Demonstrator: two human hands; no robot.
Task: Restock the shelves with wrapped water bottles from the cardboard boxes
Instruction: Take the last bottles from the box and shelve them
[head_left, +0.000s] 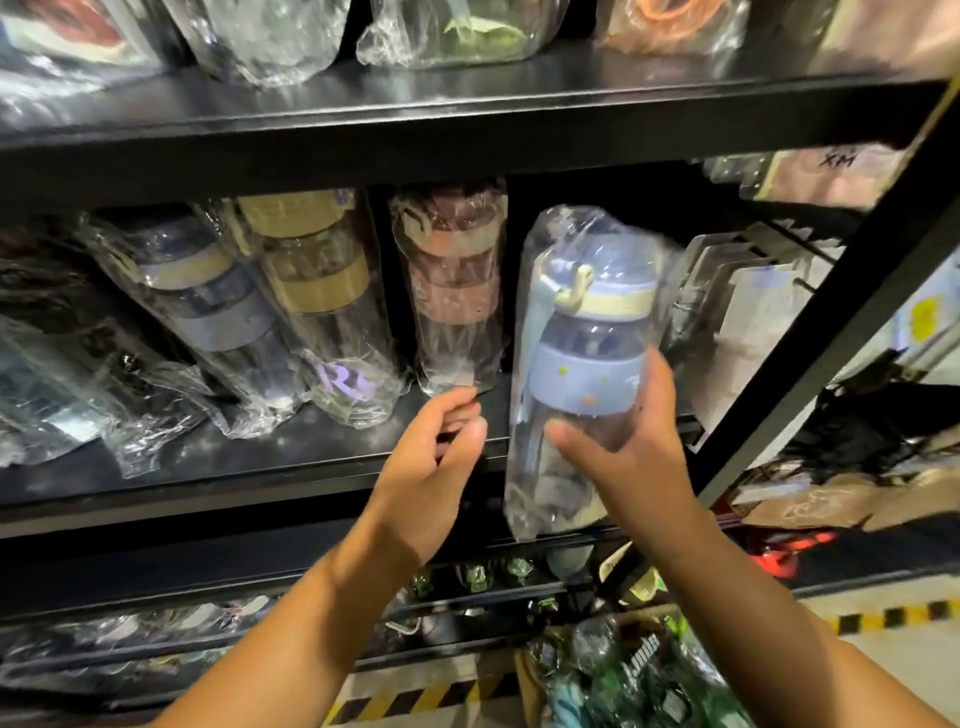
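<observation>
At the middle shelf my right hand is wrapped round the lower body of a blue water bottle in its clear plastic sleeve, thumb across the front and fingers behind. It holds the bottle upright, cap up, just in front of the shelf edge. I grip it low, I judge, so the top can pass under the board above and into the dark gap right of the pink bottle. My left hand hovers just beside that bottle's foot, fingers loosely curled and holding nothing I can make out. It is likely there to steady the pink one or keep its loose wrap aside. Further left, a yellow-banded bottle and a grey-blue bottle lean in their wraps, so 3 stand in the row. Down by my right arm the cardboard box is open, with more wrapped bottles inside, green and teal, too blurred to count.
</observation>
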